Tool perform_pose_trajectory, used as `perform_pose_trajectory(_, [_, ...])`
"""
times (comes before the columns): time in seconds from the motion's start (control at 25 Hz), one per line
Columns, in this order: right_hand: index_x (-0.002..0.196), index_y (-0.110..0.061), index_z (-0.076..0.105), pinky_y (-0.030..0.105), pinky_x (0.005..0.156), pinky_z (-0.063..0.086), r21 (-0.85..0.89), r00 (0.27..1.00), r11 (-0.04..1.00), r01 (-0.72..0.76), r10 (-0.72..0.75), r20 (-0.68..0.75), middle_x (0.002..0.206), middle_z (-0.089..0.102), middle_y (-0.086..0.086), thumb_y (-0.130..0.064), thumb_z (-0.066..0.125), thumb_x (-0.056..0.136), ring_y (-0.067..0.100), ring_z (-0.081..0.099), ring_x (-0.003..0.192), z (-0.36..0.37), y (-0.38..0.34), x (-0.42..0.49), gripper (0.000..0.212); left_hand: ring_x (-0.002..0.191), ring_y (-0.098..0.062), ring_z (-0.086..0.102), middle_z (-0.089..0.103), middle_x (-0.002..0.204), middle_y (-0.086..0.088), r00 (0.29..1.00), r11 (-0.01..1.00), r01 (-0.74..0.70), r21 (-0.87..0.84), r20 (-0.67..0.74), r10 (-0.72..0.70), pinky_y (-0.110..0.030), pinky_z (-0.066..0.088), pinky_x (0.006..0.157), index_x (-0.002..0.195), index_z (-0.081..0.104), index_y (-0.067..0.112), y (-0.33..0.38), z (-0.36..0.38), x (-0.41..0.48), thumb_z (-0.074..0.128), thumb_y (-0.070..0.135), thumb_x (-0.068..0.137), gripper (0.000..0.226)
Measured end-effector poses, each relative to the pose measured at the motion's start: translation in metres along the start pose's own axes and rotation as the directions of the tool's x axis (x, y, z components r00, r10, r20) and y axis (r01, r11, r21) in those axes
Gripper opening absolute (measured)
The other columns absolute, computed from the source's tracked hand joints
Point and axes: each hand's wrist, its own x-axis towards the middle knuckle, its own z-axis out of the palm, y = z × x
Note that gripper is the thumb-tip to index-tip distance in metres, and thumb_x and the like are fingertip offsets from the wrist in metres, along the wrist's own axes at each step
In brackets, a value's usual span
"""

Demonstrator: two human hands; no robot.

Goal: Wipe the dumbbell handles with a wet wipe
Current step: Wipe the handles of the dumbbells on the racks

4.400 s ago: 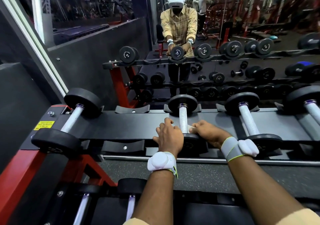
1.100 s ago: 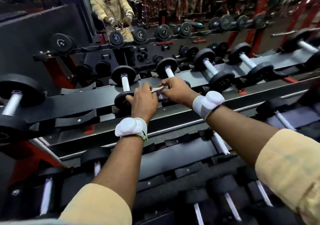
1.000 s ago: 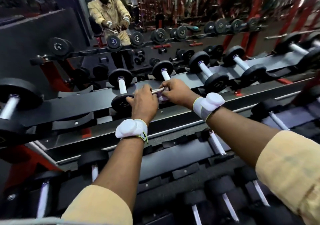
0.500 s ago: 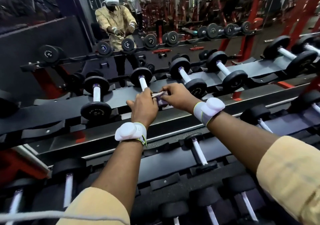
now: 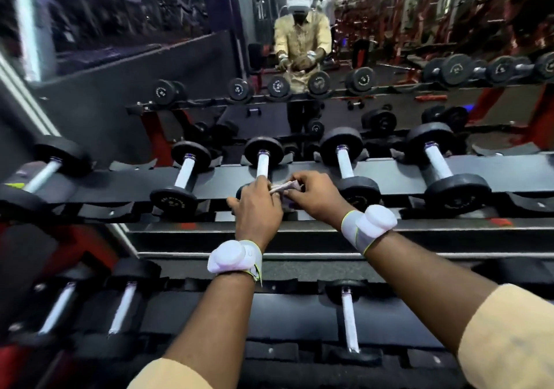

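Both hands meet in front of the top rack shelf, holding a crumpled white wet wipe [image 5: 284, 186] between them. My left hand [image 5: 257, 209] pinches its left end and my right hand [image 5: 314, 194] grips its right end. Just behind the hands stands a dumbbell with a silver handle [image 5: 263, 164]; its near black head is mostly hidden by my left hand. More dumbbells line the shelf: one to the left [image 5: 184, 173] and two to the right [image 5: 344, 164], [image 5: 437, 164].
The black rack shelf [image 5: 398, 176] runs across the view, with a lower tier of dumbbells [image 5: 349, 319] under my forearms. A wall mirror behind the rack shows a person's reflection [image 5: 301, 41]. A red frame post [image 5: 18, 268] stands at the lower left.
The view has swung right and levelled, so the hands now sit before a different dumbbell. Both hands still hold the wipe between them, off the handle.
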Motion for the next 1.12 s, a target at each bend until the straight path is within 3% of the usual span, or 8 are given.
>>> perform_pose_trajectory(0.12, [0.081, -0.01, 0.068, 0.039, 0.069, 0.054, 0.023, 0.999, 1.0, 0.02, -0.019, -0.045, 0.074, 0.069, 0.01, -0.011, 0.066, 0.08, 0.024, 0.065, 0.071, 0.006, 0.005, 0.018, 0.002, 0.103, -0.027, 0.05, 0.058, 0.101, -0.002, 0.994, 0.995, 0.094, 0.037, -0.058, -0.092, -0.045, 0.029, 0.088, 0.098, 0.048, 0.021, -0.008, 0.004, 0.015, 0.051, 0.024, 0.092, 0.008])
perform_pose_trajectory(0.32, [0.08, -0.021, 0.073, 0.039, 0.066, 0.057, 0.091, 0.994, 0.993, 0.074, -0.065, -0.092, 0.072, 0.071, -0.002, -0.007, 0.06, 0.075, 0.015, 0.067, 0.064, 0.022, 0.01, 0.055, 0.021, 0.113, -0.03, 0.047, 0.056, 0.113, -0.008, 0.958, 0.959, 0.276, 0.067, -0.097, -0.269, -0.048, 0.036, 0.09, 0.104, 0.05, 0.016, -0.035, 0.02, 0.048, 0.048, 0.021, 0.091, 0.013])
perform_pose_trajectory(0.48, [0.091, -0.024, 0.079, 0.014, 0.074, 0.048, 0.004, 0.99, 0.995, 0.104, -0.103, -0.093, 0.087, 0.076, -0.004, -0.004, 0.063, 0.077, 0.005, 0.064, 0.076, 0.038, 0.01, 0.093, 0.03, 0.116, -0.032, 0.045, 0.055, 0.118, -0.011, 0.942, 0.946, 0.324, -0.025, -0.077, -0.325, -0.049, 0.036, 0.091, 0.109, 0.05, 0.012, -0.047, 0.04, 0.08, 0.047, 0.019, 0.094, 0.016])
perform_pose_trajectory(0.6, [0.099, -0.028, 0.078, 0.016, 0.081, 0.048, -0.119, 0.971, 0.972, 0.204, -0.186, 0.149, 0.095, 0.076, -0.005, -0.004, 0.065, 0.077, 0.008, 0.069, 0.09, 0.052, 0.022, 0.127, 0.035, 0.119, -0.031, 0.042, 0.054, 0.12, -0.01, 0.926, 0.92, 0.357, -0.163, -0.068, -0.371, -0.048, 0.032, 0.093, 0.111, 0.047, 0.013, -0.052, 0.058, 0.106, 0.045, 0.008, 0.09, 0.021])
perform_pose_trajectory(0.8, [0.112, -0.031, 0.073, 0.01, 0.07, 0.036, -0.257, 0.814, 0.881, 0.397, -0.209, 0.542, 0.1, 0.071, -0.005, 0.0, 0.058, 0.078, -0.007, 0.052, 0.073, 0.05, 0.038, 0.142, 0.048, 0.121, -0.029, 0.038, 0.054, 0.123, -0.006, 0.875, 0.842, 0.442, -0.31, -0.056, -0.48, -0.048, 0.026, 0.098, 0.11, 0.048, 0.016, -0.057, 0.074, 0.109, 0.041, 0.0, 0.086, 0.029])
perform_pose_trajectory(0.96, [0.095, -0.01, 0.072, 0.023, 0.066, 0.031, -0.312, 0.723, 0.809, 0.498, -0.188, 0.665, 0.08, 0.066, 0.008, -0.003, 0.059, 0.08, 0.017, 0.045, 0.071, 0.059, 0.022, 0.155, 0.021, 0.117, -0.03, 0.04, 0.056, 0.122, -0.007, 0.883, 0.84, 0.426, -0.335, -0.049, -0.467, -0.044, 0.028, 0.096, 0.107, 0.048, 0.016, -0.061, 0.075, 0.108, 0.038, 0.0, 0.087, 0.027])
perform_pose_trajectory(1.04, [0.084, -0.012, 0.068, 0.025, 0.066, 0.033, -0.352, 0.663, 0.774, 0.526, -0.115, 0.74, 0.078, 0.064, 0.006, -0.001, 0.057, 0.08, 0.019, 0.048, 0.073, 0.062, 0.011, 0.163, 0.016, 0.117, -0.03, 0.04, 0.055, 0.122, -0.007, 0.873, 0.831, 0.448, -0.328, -0.038, -0.486, -0.043, 0.028, 0.095, 0.107, 0.048, 0.017, -0.061, 0.076, 0.108, 0.038, 0.001, 0.088, 0.027])
perform_pose_trajectory(1.12, [0.07, -0.022, 0.06, 0.03, 0.064, 0.047, -0.375, 0.612, 0.754, 0.54, -0.046, 0.79, 0.068, 0.061, -0.005, 0.001, 0.052, 0.077, 0.021, 0.059, 0.067, 0.059, 0.008, 0.168, 0.026, 0.118, -0.03, 0.041, 0.056, 0.122, -0.007, 0.865, 0.823, 0.47, -0.319, -0.02, -0.502, -0.044, 0.028, 0.095, 0.107, 0.048, 0.017, -0.06, 0.076, 0.108, 0.037, 0.001, 0.088, 0.028])
